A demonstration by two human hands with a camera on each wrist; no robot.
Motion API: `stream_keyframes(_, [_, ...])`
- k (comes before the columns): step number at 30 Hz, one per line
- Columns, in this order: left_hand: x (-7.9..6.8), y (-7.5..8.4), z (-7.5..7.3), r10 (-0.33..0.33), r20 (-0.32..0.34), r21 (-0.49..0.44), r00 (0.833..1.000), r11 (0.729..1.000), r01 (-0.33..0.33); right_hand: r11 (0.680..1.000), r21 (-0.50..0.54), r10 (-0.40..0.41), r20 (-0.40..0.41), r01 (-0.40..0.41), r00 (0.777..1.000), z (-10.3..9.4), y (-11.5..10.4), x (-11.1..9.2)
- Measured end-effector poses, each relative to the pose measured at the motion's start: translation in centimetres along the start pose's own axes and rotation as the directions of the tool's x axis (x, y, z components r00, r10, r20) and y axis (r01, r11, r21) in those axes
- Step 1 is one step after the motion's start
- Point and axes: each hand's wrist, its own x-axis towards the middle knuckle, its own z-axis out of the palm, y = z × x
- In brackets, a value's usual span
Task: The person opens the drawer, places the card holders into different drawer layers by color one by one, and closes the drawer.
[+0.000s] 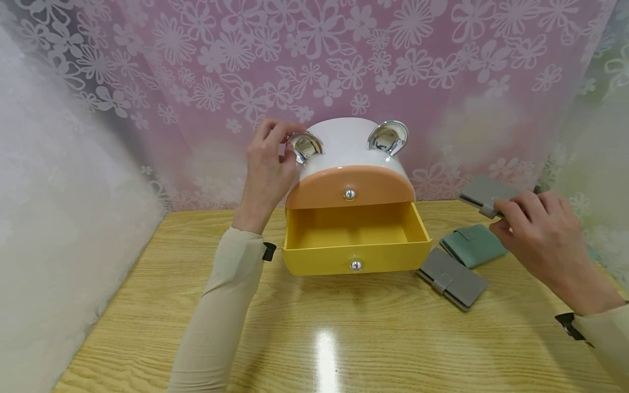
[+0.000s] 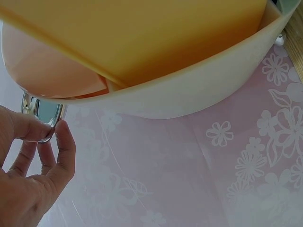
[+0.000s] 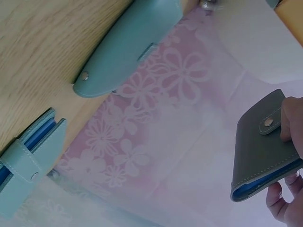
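Observation:
My left hand [image 1: 269,166] pinches the silver ear [image 1: 306,146] on the left of a white storage box [image 1: 344,136]. The left wrist view shows thumb and fingers at the ear's edge [image 2: 47,113]. An orange upper drawer [image 1: 319,191] is closed; the yellow lower drawer [image 1: 314,262] is pulled out, its inside bare. On the right, my right hand [image 1: 545,234] grips a grey wallet [image 1: 484,191] in the air, its snap strap [image 3: 268,122] and blue lining showing in the right wrist view. A second grey wallet [image 1: 454,278] and a green wallet [image 1: 476,245] lie on the table beside the drawer.
The wooden table [image 1: 196,305] stands against a pink flowered curtain [image 1: 275,54]. In the right wrist view, a teal wallet with a strap [image 3: 33,161] lies near the table's edge, apart from another teal leather item [image 3: 123,52].

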Motion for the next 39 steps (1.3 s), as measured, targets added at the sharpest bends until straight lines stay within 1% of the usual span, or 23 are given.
stream_keyframes(7, [0.0,-0.1,0.1,0.008,-0.007,0.012,1.000,1.000,-0.008,0.999,0.033,0.016,-0.107,-0.013,0.994,-0.2,-1.1,0.7])
stream_keyframes(13, [0.0,-0.1,0.2,0.012,-0.008,0.017,1.000,1.000,-0.012,0.999,0.039,0.019,-0.159,-0.013,0.987,-0.7,-2.0,1.5])
stream_keyframes(18, [0.0,-0.1,0.2,0.023,-0.011,0.017,1.000,1.000,-0.023,0.999,0.038,0.017,-0.225,-0.009,0.974,-0.9,-3.0,2.4])
stream_keyframes(23, [0.0,-0.1,0.2,0.023,-0.013,0.016,1.000,1.000,-0.023,0.998,0.062,0.019,-0.278,-0.002,0.961,-1.2,-3.9,3.3])
stream_keyframes(28, [0.0,-0.1,0.2,0.019,-0.020,0.006,1.000,1.000,-0.019,0.988,0.155,0.060,-0.335,-0.008,0.940,-1.6,-5.2,4.3])
stream_keyframes(32, [0.0,-0.1,0.2,0.024,-0.023,-0.003,0.999,1.000,-0.024,0.969,0.247,0.114,-0.344,-0.027,0.932,-2.0,-6.4,5.1])
stream_keyframes(35, [0.0,-0.1,0.1,0.018,-0.017,0.003,1.000,1.000,-0.018,0.955,0.294,0.154,-0.360,-0.045,0.920,-2.0,-7.2,5.5])
stream_keyframes(39, [0.0,-0.1,0.1,0.012,-0.011,0.008,1.000,1.000,-0.012,0.941,0.334,0.183,-0.385,-0.048,0.905,-1.9,-7.6,5.7])
